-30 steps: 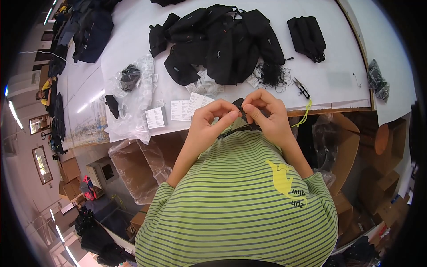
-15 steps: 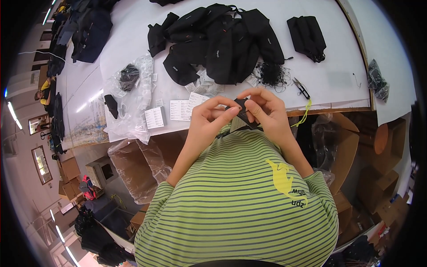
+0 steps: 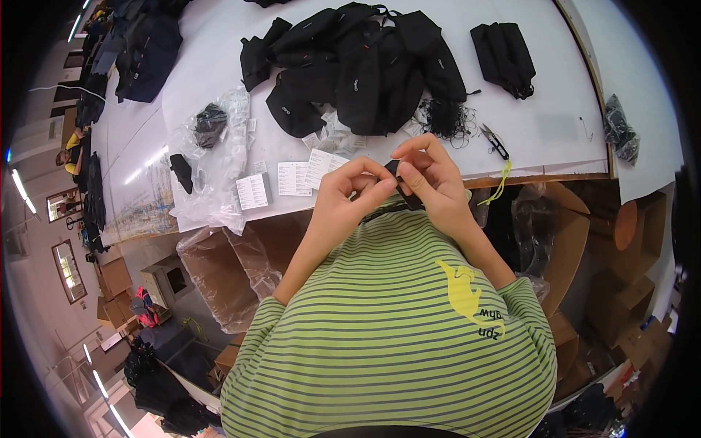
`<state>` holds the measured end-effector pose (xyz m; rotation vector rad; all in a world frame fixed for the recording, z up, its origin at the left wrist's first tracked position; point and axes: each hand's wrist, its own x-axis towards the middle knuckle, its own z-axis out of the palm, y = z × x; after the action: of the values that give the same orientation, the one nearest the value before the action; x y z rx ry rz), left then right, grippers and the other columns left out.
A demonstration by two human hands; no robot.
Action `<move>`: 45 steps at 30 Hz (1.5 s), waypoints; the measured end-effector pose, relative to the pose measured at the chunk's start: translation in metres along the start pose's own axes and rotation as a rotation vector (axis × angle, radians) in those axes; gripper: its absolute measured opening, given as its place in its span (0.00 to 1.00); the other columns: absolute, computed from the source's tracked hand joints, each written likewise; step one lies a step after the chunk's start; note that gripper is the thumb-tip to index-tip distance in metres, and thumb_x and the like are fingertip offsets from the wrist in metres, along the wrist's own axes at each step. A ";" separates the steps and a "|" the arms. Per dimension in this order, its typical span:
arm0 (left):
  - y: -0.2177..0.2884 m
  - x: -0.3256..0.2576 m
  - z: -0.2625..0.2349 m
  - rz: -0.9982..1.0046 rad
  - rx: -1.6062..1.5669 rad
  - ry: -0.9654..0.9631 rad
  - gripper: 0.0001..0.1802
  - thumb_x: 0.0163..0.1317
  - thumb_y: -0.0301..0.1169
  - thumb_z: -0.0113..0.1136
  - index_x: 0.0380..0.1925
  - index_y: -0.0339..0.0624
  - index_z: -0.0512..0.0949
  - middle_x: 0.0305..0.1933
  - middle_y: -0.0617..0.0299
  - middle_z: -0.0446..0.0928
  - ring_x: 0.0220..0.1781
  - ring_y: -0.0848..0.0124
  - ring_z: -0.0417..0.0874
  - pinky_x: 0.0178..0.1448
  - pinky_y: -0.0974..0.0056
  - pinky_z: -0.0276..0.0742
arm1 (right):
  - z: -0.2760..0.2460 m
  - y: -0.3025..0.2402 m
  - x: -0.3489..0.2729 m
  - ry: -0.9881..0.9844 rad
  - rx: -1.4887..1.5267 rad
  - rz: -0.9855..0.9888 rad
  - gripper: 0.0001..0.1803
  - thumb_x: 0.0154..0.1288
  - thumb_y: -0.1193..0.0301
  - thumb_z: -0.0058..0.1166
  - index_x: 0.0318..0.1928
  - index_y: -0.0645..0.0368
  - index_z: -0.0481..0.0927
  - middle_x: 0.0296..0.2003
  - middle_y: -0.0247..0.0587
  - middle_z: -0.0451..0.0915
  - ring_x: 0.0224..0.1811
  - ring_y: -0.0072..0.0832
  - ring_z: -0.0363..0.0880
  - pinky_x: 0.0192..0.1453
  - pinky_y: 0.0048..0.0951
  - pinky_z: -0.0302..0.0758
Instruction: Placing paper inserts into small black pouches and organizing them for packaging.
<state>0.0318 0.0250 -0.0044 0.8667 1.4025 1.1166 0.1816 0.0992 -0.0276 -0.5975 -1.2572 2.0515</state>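
Observation:
At the table's near edge, close to my chest, both hands work on a small strip-like piece of black fabric. Thumb and fingertips of my left hand pinch its left side. My right hand grips the upper right part between thumb and bent fingers. Much of the fabric is hidden behind my fingers, so its full shape does not show. White printed cards and a stack of white labels lie beside my left hand. Thread snips with a yellow cord lie beyond my right hand.
Black fabric pouches are heaped across the table, with tangled black cords at their right. Another black pouch lies farther right. Clear plastic bags spread on the left. Cardboard boxes stand below the table edge.
My fingers have shifted a little on the black fabric, and less of it shows between them. My right hand has moved slightly up and left. Table items stay put.

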 end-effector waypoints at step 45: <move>-0.013 0.021 -0.006 0.082 -0.215 -0.017 0.06 0.61 0.27 0.58 0.30 0.40 0.72 0.35 0.60 0.78 0.33 0.79 0.74 0.40 0.74 0.68 | -0.012 -0.006 0.001 0.117 -0.013 -0.151 0.14 0.65 0.74 0.52 0.49 0.56 0.67 0.26 0.28 0.71 0.26 0.13 0.69 0.28 0.13 0.61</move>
<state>0.0241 0.0399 -0.0231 0.7825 1.2164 1.2932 0.1908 0.1088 -0.0272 -0.6008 -1.2102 1.8588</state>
